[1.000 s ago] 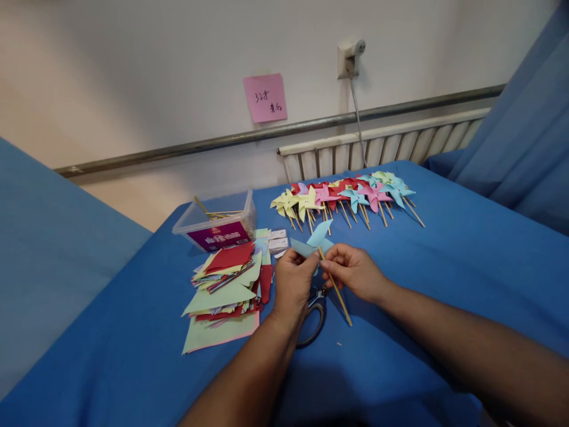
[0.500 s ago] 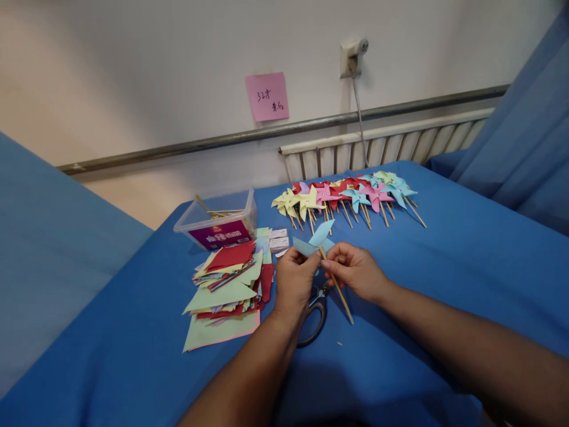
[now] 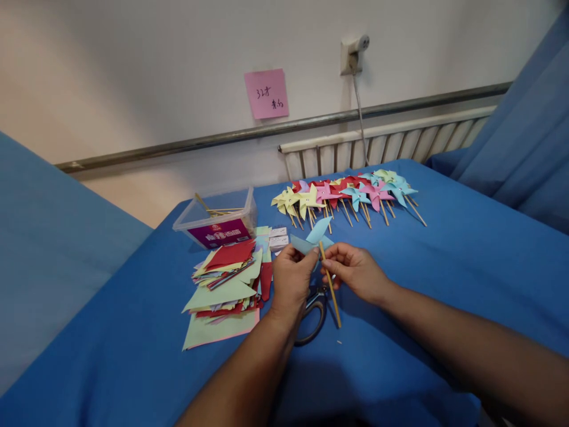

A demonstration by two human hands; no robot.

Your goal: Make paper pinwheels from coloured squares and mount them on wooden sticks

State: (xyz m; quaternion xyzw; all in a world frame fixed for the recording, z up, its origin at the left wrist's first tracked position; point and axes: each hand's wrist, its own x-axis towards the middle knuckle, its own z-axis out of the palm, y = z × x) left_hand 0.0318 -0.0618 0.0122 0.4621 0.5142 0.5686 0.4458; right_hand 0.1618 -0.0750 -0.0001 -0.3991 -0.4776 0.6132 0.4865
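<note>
Hands: left hand point(image 3: 291, 277) and right hand point(image 3: 355, 270) raised just above the blue cloth-covered table point(image 3: 444, 273), close together, fingertips meeting at one small piece.
Left hand: closed in a pinch on the folded light-blue paper pinwheel head point(image 3: 313, 238); fingers curled, thumb on the near side.
Right hand: pinching the thin wooden stick point(image 3: 329, 283) near its upper end, right where it meets the paper head; lower end of stick slanting down toward the cloth, apparently clear of it.
Piece in hand: blue head seated at top of stick, between both hands; pin or fastening at the centre hidden by the fingers, cannot tell whether fixed.
Done so far: row of finished paper pinwheels on sticks point(image 3: 347, 196), yellow, pink, red, light blue and green, laid overlapping along the far edge of the table.
Left to do: sizeable loose stack of coloured paper squares point(image 3: 224, 287), red, green and yellow, lying left of the left hand, uncut and unfolded as far as visible.
Stick supply: clear plastic tub with purple label point(image 3: 217, 219) behind the stack, a few sticks resting inside.
Tools: metal scissors with dark handles point(image 3: 313, 311) flat on the cloth under the left wrist, untouched; small white packets point(image 3: 279, 237) between tub and hands.
Progress estimate: judged well past the start, many units complete, current one at joining stage, paper stock suggesting a good many more.
</note>
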